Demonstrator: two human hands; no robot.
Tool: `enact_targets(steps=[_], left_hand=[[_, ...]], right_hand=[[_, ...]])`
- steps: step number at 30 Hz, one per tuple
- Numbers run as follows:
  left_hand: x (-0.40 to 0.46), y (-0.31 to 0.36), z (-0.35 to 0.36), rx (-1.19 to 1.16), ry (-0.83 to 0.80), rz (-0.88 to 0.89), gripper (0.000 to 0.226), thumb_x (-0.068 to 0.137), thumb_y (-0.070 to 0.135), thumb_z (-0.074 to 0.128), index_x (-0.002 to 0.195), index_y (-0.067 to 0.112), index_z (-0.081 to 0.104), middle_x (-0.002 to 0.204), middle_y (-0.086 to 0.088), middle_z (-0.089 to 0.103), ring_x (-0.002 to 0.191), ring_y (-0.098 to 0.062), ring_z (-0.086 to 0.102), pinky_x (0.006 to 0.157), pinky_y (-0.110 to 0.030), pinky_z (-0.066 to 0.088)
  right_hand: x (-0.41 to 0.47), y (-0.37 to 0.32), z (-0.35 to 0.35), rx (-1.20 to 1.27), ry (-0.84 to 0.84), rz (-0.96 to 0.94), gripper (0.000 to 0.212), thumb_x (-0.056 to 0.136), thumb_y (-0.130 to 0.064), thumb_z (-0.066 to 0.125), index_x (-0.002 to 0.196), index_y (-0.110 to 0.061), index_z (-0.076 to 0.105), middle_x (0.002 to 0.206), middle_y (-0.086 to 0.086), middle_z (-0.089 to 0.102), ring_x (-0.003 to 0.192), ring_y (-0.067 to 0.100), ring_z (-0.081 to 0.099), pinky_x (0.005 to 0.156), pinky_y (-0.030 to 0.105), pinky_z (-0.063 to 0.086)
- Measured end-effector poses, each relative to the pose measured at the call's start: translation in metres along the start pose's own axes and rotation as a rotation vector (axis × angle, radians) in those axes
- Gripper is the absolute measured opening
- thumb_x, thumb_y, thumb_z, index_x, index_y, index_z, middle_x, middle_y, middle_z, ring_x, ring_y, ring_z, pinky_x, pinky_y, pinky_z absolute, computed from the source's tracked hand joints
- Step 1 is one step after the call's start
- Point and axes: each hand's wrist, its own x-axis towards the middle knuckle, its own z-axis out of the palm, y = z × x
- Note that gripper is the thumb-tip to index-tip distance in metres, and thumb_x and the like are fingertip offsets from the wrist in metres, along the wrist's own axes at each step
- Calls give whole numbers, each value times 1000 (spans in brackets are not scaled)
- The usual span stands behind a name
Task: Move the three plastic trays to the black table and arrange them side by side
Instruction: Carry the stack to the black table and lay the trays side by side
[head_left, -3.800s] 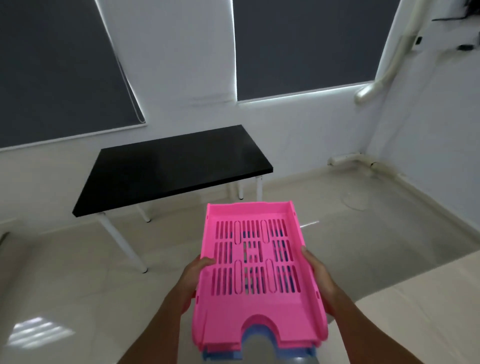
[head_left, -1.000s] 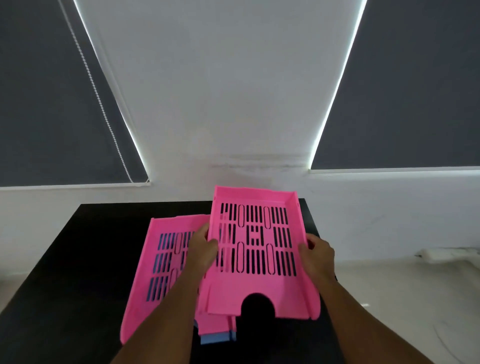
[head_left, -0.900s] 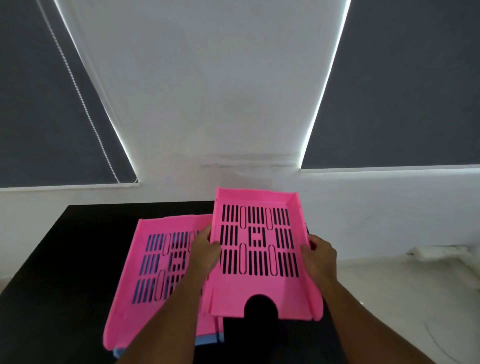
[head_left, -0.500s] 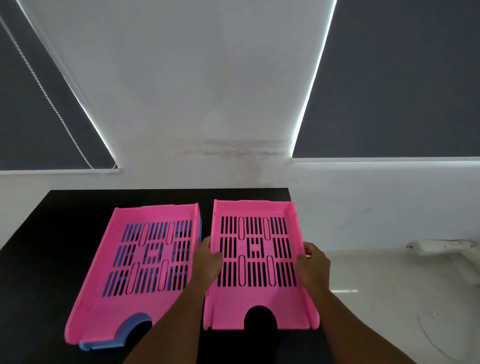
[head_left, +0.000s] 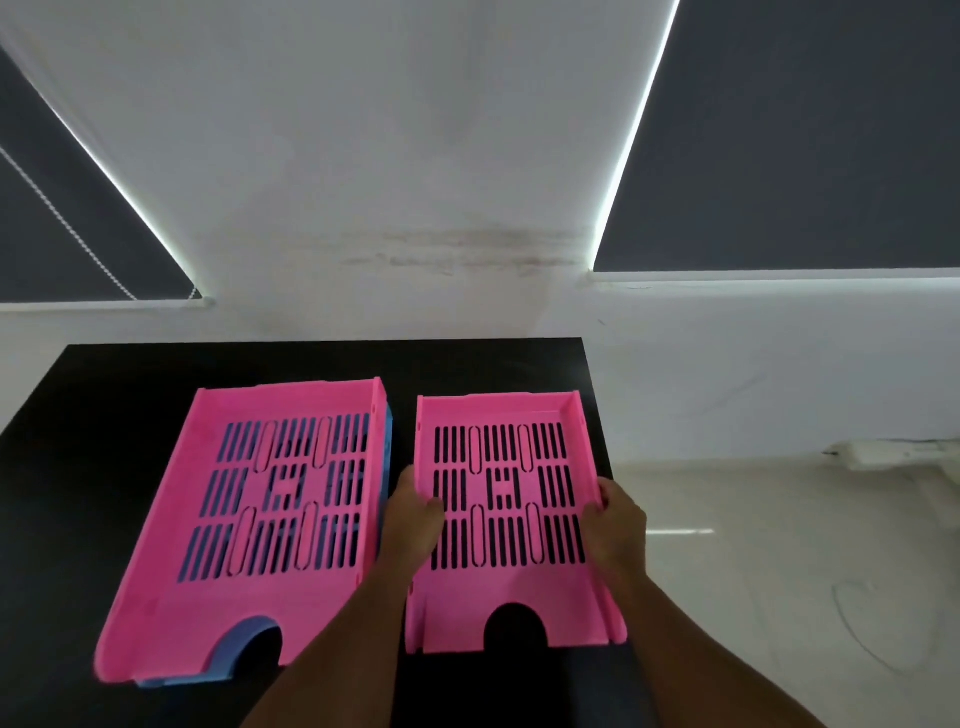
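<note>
A pink slotted tray (head_left: 506, 582) lies flat on the right end of the black table (head_left: 78, 457), its right side along the table's right edge. My left hand (head_left: 413, 514) grips its left wall and my right hand (head_left: 615, 519) grips its right wall. To its left a second pink tray (head_left: 171, 613) sits stacked on a blue tray (head_left: 236, 657), which shows at the front notch, through the slots and along the right side. A narrow gap separates the stack from the held tray.
White wall stands right behind the table, with dark window blinds (head_left: 810, 135) on both sides. Pale tiled floor (head_left: 779, 571) drops off to the right of the table. Bare black tabletop lies left of the stack.
I carried the stack to the table and lifted off the top pink tray. Over the last second it moved right and came down flat beside the stack.
</note>
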Motion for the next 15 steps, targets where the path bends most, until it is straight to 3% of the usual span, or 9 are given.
enact_targets(steps=[2, 6, 9, 13, 15], left_hand=[[0, 7, -2, -1, 3, 40, 47, 95, 4, 55, 138, 22, 50, 116, -2, 70, 85, -9, 71, 61, -25, 60], [4, 24, -14, -26, -18, 109, 49, 92, 7, 59, 135, 30, 52, 110, 1, 73, 89, -11, 74, 76, -39, 65], [4, 38, -31, -47, -32, 177, 55, 95, 3, 55, 145, 24, 45, 115, 7, 69, 79, -4, 70, 62, -19, 58], [9, 45, -68, -95, -13, 221, 54, 97, 2, 50, 150, 12, 41, 143, -3, 57, 126, -18, 59, 100, -27, 47], [15, 37, -93, -82, 38, 235, 46, 97, 7, 53, 143, 13, 50, 138, -6, 62, 122, -20, 61, 102, -33, 50]], right_hand=[[1, -10, 2, -42, 33, 9, 20, 93, -4, 50, 109, -7, 62, 95, 8, 66, 87, 25, 68, 73, 44, 64], [-7, -36, 12, -233, 81, -51, 33, 87, -10, 57, 120, -7, 56, 113, 11, 58, 111, 29, 50, 94, 42, 50], [-14, -61, 28, -267, 87, -146, 36, 86, -15, 60, 121, -6, 55, 117, 11, 58, 114, 28, 50, 98, 45, 51], [-26, -97, 57, -137, 10, -192, 37, 91, -16, 59, 126, -8, 55, 120, 9, 58, 115, 27, 57, 98, 44, 53], [-36, -112, 75, -127, 7, -238, 37, 92, -19, 58, 127, -6, 55, 122, 10, 59, 117, 27, 56, 102, 46, 50]])
